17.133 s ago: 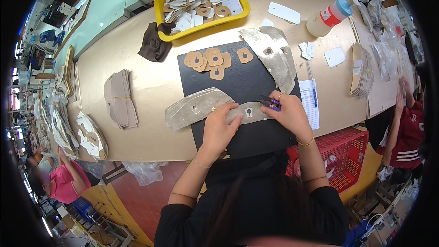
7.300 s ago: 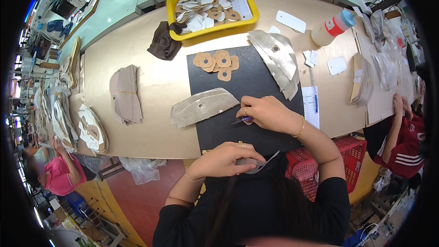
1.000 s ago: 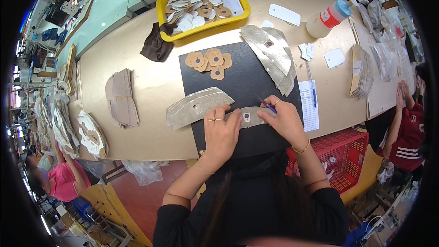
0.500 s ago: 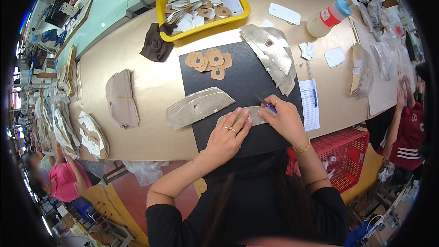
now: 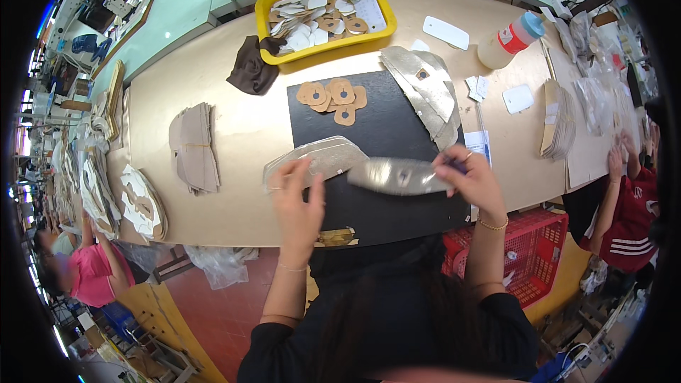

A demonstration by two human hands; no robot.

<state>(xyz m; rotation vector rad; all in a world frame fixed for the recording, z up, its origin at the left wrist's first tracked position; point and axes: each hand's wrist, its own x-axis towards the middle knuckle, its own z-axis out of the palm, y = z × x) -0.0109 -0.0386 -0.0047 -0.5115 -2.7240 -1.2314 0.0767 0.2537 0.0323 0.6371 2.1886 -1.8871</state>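
Observation:
My right hand (image 5: 474, 179) grips the right end of a curved, silvery panel (image 5: 397, 176), blurred by motion and tilted above a black mat (image 5: 397, 216). A small dark purple tool, mostly hidden, sits in the same hand; its kind is unclear. To the left, my left hand (image 5: 296, 198) has its fingers apart over the near left side of a pile of similar silvery panels (image 5: 332, 152); whether the fingertips touch it I cannot tell. Farther back on the mat lie several tan patches with holes (image 5: 342, 92). More silvery panels (image 5: 425, 92) fan out at the mat's far right.
A yellow tray (image 5: 323, 50) of white and tan patches stands at the back beside a dark cloth (image 5: 250, 73). A glue-like bottle (image 5: 507, 41) is at far right. Bundled panels (image 5: 194, 149) lie left. Below the table's right edge sits a red crate (image 5: 535, 255); people sit on both sides.
The panel that lay flat under both hands is now lifted in my right hand. My left hand has let go of it and moved left to the pile.

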